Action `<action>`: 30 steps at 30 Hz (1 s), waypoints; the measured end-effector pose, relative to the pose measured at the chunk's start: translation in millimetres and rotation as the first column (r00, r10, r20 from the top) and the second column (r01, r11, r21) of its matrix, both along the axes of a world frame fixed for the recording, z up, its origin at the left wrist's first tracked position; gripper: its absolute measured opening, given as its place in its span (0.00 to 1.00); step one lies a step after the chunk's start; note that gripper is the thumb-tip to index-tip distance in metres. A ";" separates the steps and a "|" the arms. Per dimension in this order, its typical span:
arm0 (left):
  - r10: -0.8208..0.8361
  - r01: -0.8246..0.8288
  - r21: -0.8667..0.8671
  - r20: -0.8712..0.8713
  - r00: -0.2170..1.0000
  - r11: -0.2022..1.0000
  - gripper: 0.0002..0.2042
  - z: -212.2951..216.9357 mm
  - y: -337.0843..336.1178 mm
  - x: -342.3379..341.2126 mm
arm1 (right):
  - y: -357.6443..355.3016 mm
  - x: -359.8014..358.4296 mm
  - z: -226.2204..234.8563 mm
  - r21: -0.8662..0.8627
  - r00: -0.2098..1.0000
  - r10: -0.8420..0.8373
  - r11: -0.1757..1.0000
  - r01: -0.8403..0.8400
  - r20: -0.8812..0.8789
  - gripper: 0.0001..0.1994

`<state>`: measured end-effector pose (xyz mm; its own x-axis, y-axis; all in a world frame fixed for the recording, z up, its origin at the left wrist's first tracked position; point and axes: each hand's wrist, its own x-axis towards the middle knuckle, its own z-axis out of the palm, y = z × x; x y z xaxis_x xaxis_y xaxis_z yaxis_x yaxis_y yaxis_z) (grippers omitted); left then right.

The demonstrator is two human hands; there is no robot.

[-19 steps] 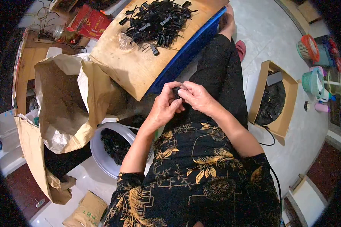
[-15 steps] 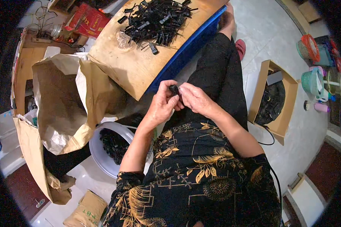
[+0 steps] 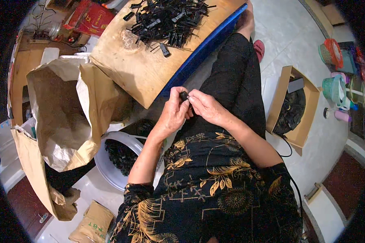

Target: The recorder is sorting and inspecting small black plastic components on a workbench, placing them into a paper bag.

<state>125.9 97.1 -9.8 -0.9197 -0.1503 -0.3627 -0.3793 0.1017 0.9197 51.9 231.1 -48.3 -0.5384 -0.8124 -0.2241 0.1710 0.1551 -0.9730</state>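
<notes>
My left hand [image 3: 173, 112] grips a small black plastic part [image 3: 183, 96] between thumb and fingers, above my lap. Close against it, my right hand [image 3: 206, 106] has thumb and forefinger pinched at the part's right side; whatever lies in that pinch is too small to make out. Beyond the hands, a heap of black plastic parts [image 3: 166, 22] with thin stems lies on a wooden board [image 3: 113, 60]. One loose piece [image 3: 164, 50] rests at the heap's near edge. Left of my left forearm, a white bucket [image 3: 105, 172] holds many similar black pieces.
A large open brown paper sack [image 3: 95, 93] stands left of the board. Blue material [image 3: 207, 50] edges the board's right side. On the floor at right is a cardboard box [image 3: 275, 103] with black items and a cable. A filled brown bag [image 3: 94, 220] lies at lower left; baskets [image 3: 330, 52] stand far right.
My right hand's fingers have drawn slightly back from the black part, with a pinch now at its edge. The left hand keeps its hold. The view has shifted a little.
</notes>
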 end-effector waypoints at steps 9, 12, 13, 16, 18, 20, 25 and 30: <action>0.042 -0.078 -0.270 -0.136 0.990 0.960 0.10 -3.1 -5.9 -1.3 | -24.2 -0.5 -2.3 0.076 0.973 -0.072 0.993 0.090 -0.218 0.08; 0.135 -0.147 -0.183 -0.079 0.988 0.972 0.09 -5.5 -14.4 3.3 | -32.2 -12.4 -5.4 -0.042 0.996 0.070 0.996 -0.072 -0.050 0.10; 0.214 -0.224 -0.094 -0.103 0.971 0.970 0.07 -14.7 -16.0 6.3 | -33.4 -21.4 -5.4 0.011 0.979 0.194 0.981 -0.195 0.065 0.11; 0.498 -0.504 0.324 0.108 0.860 0.800 0.07 -35.6 -28.2 16.0 | -60.8 -48.0 -7.2 0.139 0.836 0.080 0.990 -0.005 -0.542 0.14; 0.521 -0.537 0.328 0.143 0.842 0.777 0.09 -35.0 -32.4 26.2 | -85.3 -67.8 9.0 0.328 0.633 0.122 0.919 0.219 -0.765 0.19; 0.559 -0.618 0.419 0.269 0.784 0.666 0.11 -27.5 -29.4 34.1 | -107.3 -86.7 10.4 0.339 0.567 0.136 0.901 0.269 -0.812 0.21; 0.574 -0.686 0.489 0.383 0.724 0.539 0.12 -35.0 -21.7 49.5 | -133.0 -97.2 -12.3 0.368 0.512 0.162 0.869 0.331 -0.844 0.19; 0.553 -0.602 0.568 0.283 0.783 0.561 0.06 -37.8 -44.3 54.6 | -122.9 -87.3 -6.9 0.162 0.528 0.014 0.958 0.235 -0.849 0.14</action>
<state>180.5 52.7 -47.6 -0.6865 -0.3698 -0.6260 -0.2152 -0.7190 0.6608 -35.3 108.2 -55.1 -0.6579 -0.7224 0.2128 -0.6675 0.4285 -0.6089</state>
